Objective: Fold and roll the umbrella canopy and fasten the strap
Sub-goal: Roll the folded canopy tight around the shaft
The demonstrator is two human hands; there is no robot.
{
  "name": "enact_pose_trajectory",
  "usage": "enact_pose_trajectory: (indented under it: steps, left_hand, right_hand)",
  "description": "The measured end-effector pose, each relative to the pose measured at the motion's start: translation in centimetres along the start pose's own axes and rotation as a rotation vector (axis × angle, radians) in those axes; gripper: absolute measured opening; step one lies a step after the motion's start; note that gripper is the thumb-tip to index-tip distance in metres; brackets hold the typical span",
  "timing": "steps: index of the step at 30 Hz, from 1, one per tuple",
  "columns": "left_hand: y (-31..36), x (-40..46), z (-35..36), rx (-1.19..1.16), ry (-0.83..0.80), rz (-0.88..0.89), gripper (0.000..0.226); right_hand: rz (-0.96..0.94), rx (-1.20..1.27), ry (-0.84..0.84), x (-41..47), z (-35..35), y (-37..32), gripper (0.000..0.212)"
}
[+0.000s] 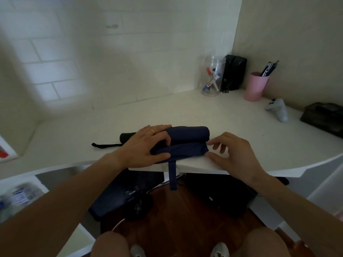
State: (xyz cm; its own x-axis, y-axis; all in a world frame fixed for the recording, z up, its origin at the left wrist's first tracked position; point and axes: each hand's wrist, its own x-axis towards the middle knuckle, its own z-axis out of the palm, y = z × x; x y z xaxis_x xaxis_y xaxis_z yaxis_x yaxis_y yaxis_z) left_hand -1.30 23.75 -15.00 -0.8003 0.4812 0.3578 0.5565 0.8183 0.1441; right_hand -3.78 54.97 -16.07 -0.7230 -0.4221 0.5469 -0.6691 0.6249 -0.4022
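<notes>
1. A navy compact umbrella (185, 143) lies on its side at the near edge of a white desk (232, 117), its canopy gathered into two thick rolled folds running left to right.
2. Its black handle (127, 136) sticks out to the left, and a thin black wrist cord (105, 145) trails from it across the desk top.
3. The navy fastening strap (172, 175) hangs loose from the canopy's near side, straight down over the desk edge, unfastened.
4. The left hand (143, 147) lies over the handle end of the canopy, fingers spread and curled onto the cloth and thumb pressed on the near fold, clamping the roll down; a yellow ring (152, 131) sits on one finger.
5. The right hand (232, 156) is at the canopy's right end, fingers loosely curved and parted; its fingertips are just beside or barely touching the end of the roll, and it grips nothing.
6. At the back corner of the desk stand a clear plastic jar (213, 76) of markers, a black box-like object (234, 72) and a pink cup (255, 86) of pens.
7. Further right lie a pale game controller (278, 110) and a dark case (324, 117).
</notes>
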Motion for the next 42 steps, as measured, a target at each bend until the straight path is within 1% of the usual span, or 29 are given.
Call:
enact_pose_trajectory:
  steps: [5, 11, 13, 15, 16, 17, 20, 22, 25, 27, 28, 30, 31, 32, 34, 35, 36, 37, 39, 41, 42]
  left_hand:
    - [0.0, 0.0, 0.0, 0.006, -0.015, 0.005, 0.024]
    - [-0.4, 0.0, 0.0, 0.037, -0.031, -0.005, 0.027]
    - [-0.4, -0.1, 0.1, 0.048, -0.036, 0.000, 0.029]
    - [-0.4, -0.1, 0.2, 0.052, -0.041, -0.002, 0.030]
    - [-0.4, -0.1, 0.2, 0.052, -0.047, -0.003, 0.030]
    - [-0.4, -0.2, 0.2, 0.051, -0.053, -0.002, 0.031]
    - [-0.4, -0.2, 0.0, 0.054, -0.071, 0.010, 0.035]
    - [-0.3, -0.2, -0.2, 0.053, -0.084, 0.005, 0.035]
    - [-0.4, 0.0, -0.3, 0.005, -0.100, -0.038, 0.028]
    - [-0.5, 0.1, -0.2, -0.008, -0.096, -0.040, 0.024]
    - [-0.6, 0.1, -0.1, 0.001, -0.094, -0.032, 0.019]
    - [-0.9, 0.0, 0.1, 0.029, -0.085, 0.000, 0.011]
    - [-1.0, -0.1, 0.2, 0.045, -0.075, 0.017, 0.010]
    - [-1.0, -0.1, 0.2, 0.061, -0.069, 0.032, 0.009]
    - [-0.9, -0.2, 0.3, 0.079, -0.073, 0.042, 0.010]
    - [-0.9, -0.3, 0.2, 0.089, -0.080, 0.040, 0.010]
    - [-0.9, -0.3, 0.3, 0.098, -0.089, 0.033, 0.011]
    - [-0.9, -0.3, 0.1, 0.094, -0.099, 0.026, 0.013]
    - [-0.5, -0.2, -0.4, -0.004, -0.096, 0.003, 0.021]
    - [-0.1, 0.3, -1.4, -0.178, -0.075, -0.096, 0.036]
    - [-0.2, 0.6, -1.9, -0.198, -0.066, -0.155, 0.044]
  right_hand:
    - [-0.046, 0.033, -0.051, 0.6, 0.7, -0.2, 0.009]
    - [-0.069, 0.091, -0.098, -0.9, -0.4, 0.9, 0.015]
    - [-0.088, 0.071, -0.087, -1.3, -0.7, 0.9, 0.017]
    - [-0.117, 0.023, -0.074, -1.3, -0.8, 0.9, 0.024]
    - [-0.150, -0.021, -0.082, -1.2, -0.7, 0.8, 0.029]
    - [-0.200, -0.072, -0.095, -1.0, -0.6, 0.7, 0.029]
    - [-0.367, -0.184, -0.102, -0.5, -0.3, 0.8, 0.012]
    - [-0.422, -0.201, -0.126, -0.3, -0.5, 0.9, 0.009]
    - [-0.459, -0.194, -0.213, -0.2, -1.2, 1.0, 0.009]
    - [-0.412, -0.133, -0.243, 0.6, -1.8, 0.4, 0.009]
    - [-0.356, -0.065, -0.214, 1.4, -2.1, -0.1, 0.009]
    - [-0.230, 0.065, -0.103, 4.1, -2.2, -1.1, 0.011]
    - [-0.172, 0.065, -0.099, 5.8, -2.0, -1.4, 0.016]
    - [-0.121, 0.015, -0.166, 7.5, -1.7, -1.5, 0.026]
    - [-0.024, -0.102, -0.467, 10.2, -0.9, -1.3, 0.048]
    - [0.015, -0.129, -0.616, 11.1, -0.5, -1.0, 0.054]
    - [0.029, -0.128, -0.722, 11.7, -0.1, -0.6, 0.054]
    - [0.017, -0.112, -0.763, 12.1, 0.0, -0.3, 0.049]
    - [-0.020, -0.066, -0.715, 12.0, 0.1, 0.0, 0.041]
    - [-0.071, -0.048, -0.624, 11.3, 0.3, 0.4, 0.038]
    - [-0.106, -0.042, -0.573, 10.8, 0.5, 0.6, 0.037]
